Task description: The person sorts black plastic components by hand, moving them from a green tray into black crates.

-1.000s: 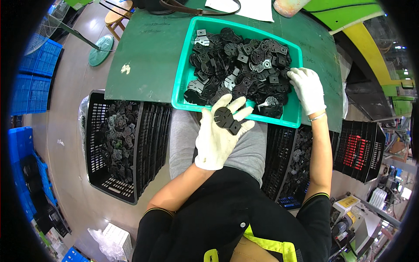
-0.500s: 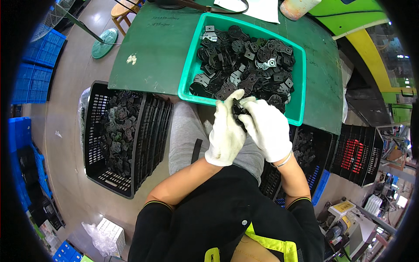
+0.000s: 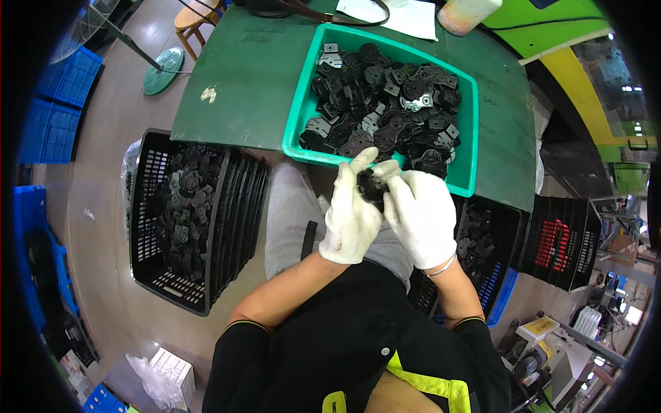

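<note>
Both hands wear white gloves and meet over my lap, just in front of a green plastic tray. Between them is a small black part, partly hidden by fingers. My left hand is closed around its left side, the index finger reaching up past it. From the right, my right hand grips the same part with thumb and fingertips. Flat black parts with round and square ends are heaped in the tray, a few of them shiny silver.
The tray stands on a green table. A black crate of similar parts is at my left, another crate at my right. Papers, a strap and a stained cup lie at the table's far side.
The black part has turned in my fingers and shows a broader, rounder face. Both hands have shifted slightly left; the right hand has tilted.
</note>
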A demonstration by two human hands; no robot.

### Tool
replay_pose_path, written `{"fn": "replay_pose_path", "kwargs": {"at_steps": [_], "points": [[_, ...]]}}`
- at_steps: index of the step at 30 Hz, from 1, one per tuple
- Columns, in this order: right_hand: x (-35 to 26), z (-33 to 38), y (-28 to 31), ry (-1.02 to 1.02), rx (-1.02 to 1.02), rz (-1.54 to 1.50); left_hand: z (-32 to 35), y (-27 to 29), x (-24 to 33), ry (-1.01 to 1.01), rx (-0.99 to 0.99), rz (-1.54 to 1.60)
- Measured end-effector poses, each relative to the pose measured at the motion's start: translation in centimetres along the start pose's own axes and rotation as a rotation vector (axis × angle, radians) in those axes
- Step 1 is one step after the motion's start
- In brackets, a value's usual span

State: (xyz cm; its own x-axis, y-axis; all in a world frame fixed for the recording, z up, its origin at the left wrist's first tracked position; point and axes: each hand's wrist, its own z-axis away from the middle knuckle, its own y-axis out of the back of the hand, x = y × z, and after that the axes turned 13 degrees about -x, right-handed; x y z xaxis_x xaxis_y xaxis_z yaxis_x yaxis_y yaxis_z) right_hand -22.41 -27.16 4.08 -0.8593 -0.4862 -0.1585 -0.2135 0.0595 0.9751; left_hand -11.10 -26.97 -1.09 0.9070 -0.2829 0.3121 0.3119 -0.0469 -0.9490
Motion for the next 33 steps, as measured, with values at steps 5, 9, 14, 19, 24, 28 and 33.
{"fn": "replay_pose_path", "kwargs": {"at_steps": [5,9,14,19,24,28,33], "points": [[-0.6,0.9,-1.4,0.054,-0.039,-0.059,0.9,0.3,0.5,0.014,-0.05,-0.092],[-0.5,1.1,-1.7,0.042,-0.007,-0.214,1.2,0.8,0.6,0.007,-0.079,-0.142],[0.3,2.0,-2.9,-0.126,-0.028,-0.468,1.3,1.4,-0.1,0.022,-0.144,-0.241],[0.2,2.0,-2.8,-0.109,-0.048,-0.499,1.5,1.1,0.0,-0.002,-0.053,-0.156],[4.5,-0.2,-1.6,-0.074,0.074,-0.499,2.6,2.9,4.9,-0.079,0.087,-0.294],[12.0,-4.2,-2.7,-0.292,0.249,-0.423,4.5,8.0,10.6,-0.271,0.385,-0.748],[16.6,-9.2,-4.3,-0.303,0.177,-0.294,8.9,17.0,18.5,-0.35,0.783,-1.205]]}}
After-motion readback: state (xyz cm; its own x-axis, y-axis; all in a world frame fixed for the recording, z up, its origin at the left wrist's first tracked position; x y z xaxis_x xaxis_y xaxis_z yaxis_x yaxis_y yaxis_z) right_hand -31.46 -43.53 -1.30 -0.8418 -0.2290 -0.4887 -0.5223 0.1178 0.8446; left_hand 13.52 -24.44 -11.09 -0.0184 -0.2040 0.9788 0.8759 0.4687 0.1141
